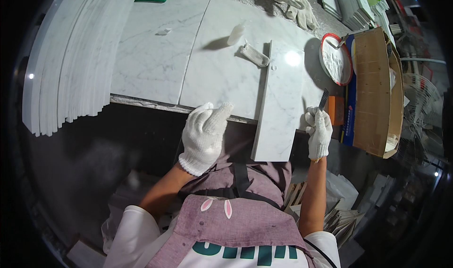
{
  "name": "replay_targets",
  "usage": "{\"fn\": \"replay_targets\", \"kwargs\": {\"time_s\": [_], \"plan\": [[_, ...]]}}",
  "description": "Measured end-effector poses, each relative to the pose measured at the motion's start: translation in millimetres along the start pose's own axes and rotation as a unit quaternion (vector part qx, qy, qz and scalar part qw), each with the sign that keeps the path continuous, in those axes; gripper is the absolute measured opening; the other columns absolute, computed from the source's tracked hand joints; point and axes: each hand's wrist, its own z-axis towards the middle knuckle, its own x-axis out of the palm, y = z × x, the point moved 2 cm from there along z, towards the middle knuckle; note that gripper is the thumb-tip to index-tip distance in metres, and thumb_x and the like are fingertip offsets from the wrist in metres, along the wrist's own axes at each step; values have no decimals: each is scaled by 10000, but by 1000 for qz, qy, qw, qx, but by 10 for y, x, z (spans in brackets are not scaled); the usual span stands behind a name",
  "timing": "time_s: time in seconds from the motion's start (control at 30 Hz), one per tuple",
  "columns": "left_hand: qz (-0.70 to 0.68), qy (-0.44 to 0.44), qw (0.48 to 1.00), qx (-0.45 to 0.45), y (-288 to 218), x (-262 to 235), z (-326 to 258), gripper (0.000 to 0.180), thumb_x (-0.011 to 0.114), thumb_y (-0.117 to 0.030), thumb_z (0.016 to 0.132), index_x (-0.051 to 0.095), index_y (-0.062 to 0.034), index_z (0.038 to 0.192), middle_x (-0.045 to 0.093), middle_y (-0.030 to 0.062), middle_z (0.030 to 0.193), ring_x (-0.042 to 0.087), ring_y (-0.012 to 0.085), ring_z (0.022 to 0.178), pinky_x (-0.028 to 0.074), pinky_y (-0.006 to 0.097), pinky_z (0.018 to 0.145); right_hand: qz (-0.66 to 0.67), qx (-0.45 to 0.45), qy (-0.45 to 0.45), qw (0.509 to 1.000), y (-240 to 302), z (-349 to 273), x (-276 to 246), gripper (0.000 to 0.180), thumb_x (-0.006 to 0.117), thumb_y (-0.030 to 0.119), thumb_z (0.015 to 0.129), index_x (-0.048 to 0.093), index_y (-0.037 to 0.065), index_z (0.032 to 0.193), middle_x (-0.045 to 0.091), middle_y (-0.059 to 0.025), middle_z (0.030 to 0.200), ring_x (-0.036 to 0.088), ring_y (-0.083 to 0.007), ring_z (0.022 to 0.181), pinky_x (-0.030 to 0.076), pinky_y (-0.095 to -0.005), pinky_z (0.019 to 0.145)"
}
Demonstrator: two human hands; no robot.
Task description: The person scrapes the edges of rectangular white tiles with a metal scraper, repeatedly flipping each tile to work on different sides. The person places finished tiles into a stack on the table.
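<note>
White knitted gloves cover both my hands. My left hand (205, 135) is raised at the table's front edge, fingers stretched out, with nothing visible in it. Between my hands lies a long white marble strip (282, 110) with grey veins, its near end jutting past the front edge; a small clear spot shows on its far part. To the right of the strip, my right hand (320, 132) pinches a narrow, dark flat tool (323, 99) that points away from me. Just right of that hand is an orange block (336, 110).
Large marble slabs (151, 55) form the worktop. On it are a folded white cloth (255, 55), a translucent bottle (236, 34) and a red-rimmed bowl (349, 69) of white paste. A cardboard box (373, 93) stands right, stacked marble strips (71, 60) left, spare gloves (302, 10) at the back.
</note>
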Motion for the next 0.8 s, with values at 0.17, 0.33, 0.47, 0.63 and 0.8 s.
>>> {"fn": "replay_targets", "kwargs": {"time_s": [0.17, 0.33, 0.47, 0.63, 0.8], "plan": [[-43, 5, 999, 13, 275, -122, -37, 331, 741, -83, 852, 732, -76, 1183, 751, 78, 1074, 690, 299, 966, 532, 419, 915, -25, -6, -4, 1000, -6, 4, -20, 253, 603, 293, 1050, 664, 71, 1154, 719, -29, 1101, 687, -68, 914, 485, -178, 619], [-120, 14, 993, -6, 432, -224, 26, 331, 762, -116, 834, 734, -86, 1162, 752, 53, 926, 702, 279, 836, 538, 394, 819, -49, -5, -17, 999, -8, -8, -3, 268, 610, 325, 1044, 670, 85, 1149, 727, -22, 1110, 695, -67, 931, 495, -182, 661], [-136, 21, 990, 45, 506, -252, 98, 160, 696, -208, 955, 748, -65, 1003, 730, 54, 806, 679, 261, 752, 526, 367, 736, -56, -6, -20, 998, -18, 13, -6, 292, 624, 339, 1033, 663, 84, 1170, 734, -12, 1095, 690, -60, 909, 497, -186, 674], [-148, 46, 983, 100, 562, -273, 199, 188, 695, -258, 962, 738, -77, 940, 723, 61, 805, 676, 285, 730, 527, 387, 716, -67, -3, -31, 997, -6, -3, 12, 300, 633, 351, 1026, 666, 91, 1173, 737, 4, 1082, 679, -55, 909, 495, -205, 694], [-110, 59, 990, 67, 673, -211, 153, 186, 710, -256, 949, 739, -73, 946, 726, 64, 817, 685, 294, 760, 530, 389, 725, -46, -23, -27, 998, -43, 16, 2, 264, 621, 320, 1036, 670, 88, 1152, 725, 4, 1079, 679, -38, 887, 453, -159, 622]]}}
